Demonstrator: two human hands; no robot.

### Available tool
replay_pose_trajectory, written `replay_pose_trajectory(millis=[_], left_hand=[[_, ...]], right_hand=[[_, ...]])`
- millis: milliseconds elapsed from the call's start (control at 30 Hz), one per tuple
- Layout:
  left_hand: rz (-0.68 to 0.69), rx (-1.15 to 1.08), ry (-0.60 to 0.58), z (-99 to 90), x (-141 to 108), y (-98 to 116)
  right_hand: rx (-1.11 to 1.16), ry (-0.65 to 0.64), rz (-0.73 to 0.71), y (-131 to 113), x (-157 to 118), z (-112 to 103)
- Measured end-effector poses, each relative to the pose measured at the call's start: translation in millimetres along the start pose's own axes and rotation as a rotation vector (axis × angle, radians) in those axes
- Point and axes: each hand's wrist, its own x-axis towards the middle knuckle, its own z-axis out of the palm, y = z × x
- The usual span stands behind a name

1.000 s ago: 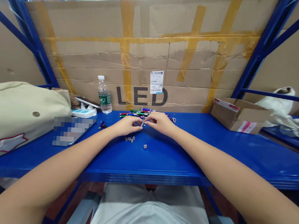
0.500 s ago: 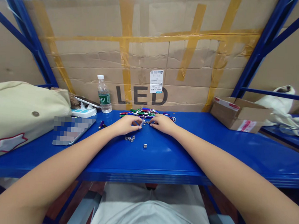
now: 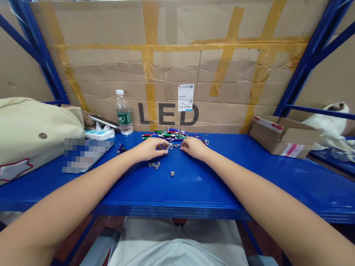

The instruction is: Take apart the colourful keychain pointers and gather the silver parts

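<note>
Bare hands and forearms above a lap in pale grey clothing.
The left hand [image 3: 153, 149] and right hand [image 3: 195, 147] are ungloved, with slender fingers, and both forearms are bare as far as the view reaches; the clothing [image 3: 177, 256] is loose, plain and matt, smoother over the thighs, with soft curved creases and a rounded, bunched fold at the near middle, a short seam-like line just beyond it.

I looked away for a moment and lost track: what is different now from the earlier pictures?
The right hand has moved rightward, away from the small pale piece in the left hand, leaving small metal pieces visible between the hands. The left hand keeps its hold; the water bottle stayed put.
</note>
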Motion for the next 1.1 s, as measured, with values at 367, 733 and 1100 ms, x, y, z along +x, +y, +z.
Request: replay_pose_trajectory(millis=[367,733,1100], left_hand=[[0.001,-0.004,0.009,1.9,0,-4],[0.023,-0.022,-0.008,0.6,0,-4],[0.014,-0.050,-0.004,1.0,-1,-3]], right_hand=[[0.176,0.010,-0.014,0,-1,-3],[0.275,-0.152,-0.115,6,-15,-22],[0.206,-0.205,-0.022,9,-16,-24]])
